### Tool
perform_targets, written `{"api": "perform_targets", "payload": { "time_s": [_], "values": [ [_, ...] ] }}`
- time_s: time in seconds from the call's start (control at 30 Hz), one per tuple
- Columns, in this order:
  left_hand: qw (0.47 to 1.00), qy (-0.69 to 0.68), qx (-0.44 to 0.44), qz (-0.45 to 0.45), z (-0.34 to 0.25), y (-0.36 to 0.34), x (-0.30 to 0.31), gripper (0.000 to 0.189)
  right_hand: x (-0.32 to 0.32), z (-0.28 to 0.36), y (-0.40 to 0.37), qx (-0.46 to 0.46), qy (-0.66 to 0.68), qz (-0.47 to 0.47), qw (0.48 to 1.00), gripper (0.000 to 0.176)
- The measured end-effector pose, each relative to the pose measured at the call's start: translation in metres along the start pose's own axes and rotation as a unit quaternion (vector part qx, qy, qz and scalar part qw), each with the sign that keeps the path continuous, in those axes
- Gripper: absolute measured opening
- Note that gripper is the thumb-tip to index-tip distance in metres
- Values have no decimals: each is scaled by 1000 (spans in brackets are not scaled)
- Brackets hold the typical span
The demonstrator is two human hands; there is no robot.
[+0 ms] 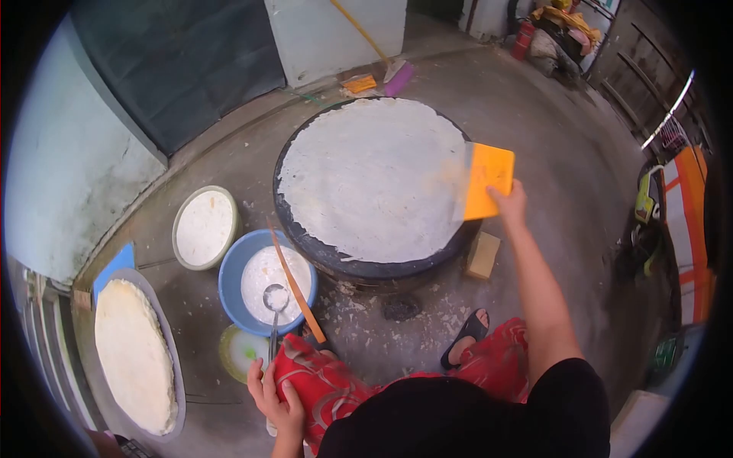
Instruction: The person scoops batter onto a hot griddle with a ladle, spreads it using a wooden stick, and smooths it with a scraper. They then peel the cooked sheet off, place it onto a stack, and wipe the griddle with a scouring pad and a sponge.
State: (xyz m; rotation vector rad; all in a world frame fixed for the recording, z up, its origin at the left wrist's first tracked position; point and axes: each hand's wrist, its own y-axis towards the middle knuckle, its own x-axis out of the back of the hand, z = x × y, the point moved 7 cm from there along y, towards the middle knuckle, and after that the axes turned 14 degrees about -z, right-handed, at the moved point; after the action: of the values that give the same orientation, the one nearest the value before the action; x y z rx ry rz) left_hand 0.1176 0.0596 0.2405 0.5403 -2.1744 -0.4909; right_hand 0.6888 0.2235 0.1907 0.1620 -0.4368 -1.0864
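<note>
My right hand (510, 203) grips an orange scraper (489, 179) with a pale, see-through blade. That blade lies at the right edge of a thin, whitish batter sheet (374, 175), which covers most of a round black griddle (336, 263). My left hand (279, 401) rests by my left knee, fingers apart, holding nothing. Just beyond its fingers is the handle of a metal ladle (276, 299), whose bowl sits in a blue basin (226, 282) of white batter. A long, flat wooden stick (294, 286) leans across the basin's rim.
Left of the griddle stands a pale basin (233, 237) of white mixture. A bowl (227, 357) of cloudy liquid sits below the blue basin. Flat round sheets (134, 359) lie stacked on a grey tray (180, 382). A wooden block (482, 256) and a broom (397, 76) stand near the griddle.
</note>
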Motion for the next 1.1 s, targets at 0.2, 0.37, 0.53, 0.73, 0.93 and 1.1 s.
{"api": "perform_targets", "payload": {
  "time_s": [0.2,0.37,0.53,0.73,0.93,1.1],
  "values": [
    [999,-35,7,-6,2,-6,-2,30,32,-58,-5,-53,-278,-15,959,37],
    [999,-47,-10,1,-13,-2,-4,29,21,-41,-133,-60,-95,16,994,37],
    [996,-62,-67,3,-36,20,-15,34,18,48,-285,-37,-92,313,945,41],
    [959,-116,-257,38,-112,85,-63,45,32,130,-298,333,-96,453,821,26],
    [902,-45,-389,180,-144,82,-194,53,53,153,-278,440,-145,472,750,19],
    [856,74,-461,221,-135,50,-268,50,74,161,-245,414,-136,474,765,19]
  ]
}}
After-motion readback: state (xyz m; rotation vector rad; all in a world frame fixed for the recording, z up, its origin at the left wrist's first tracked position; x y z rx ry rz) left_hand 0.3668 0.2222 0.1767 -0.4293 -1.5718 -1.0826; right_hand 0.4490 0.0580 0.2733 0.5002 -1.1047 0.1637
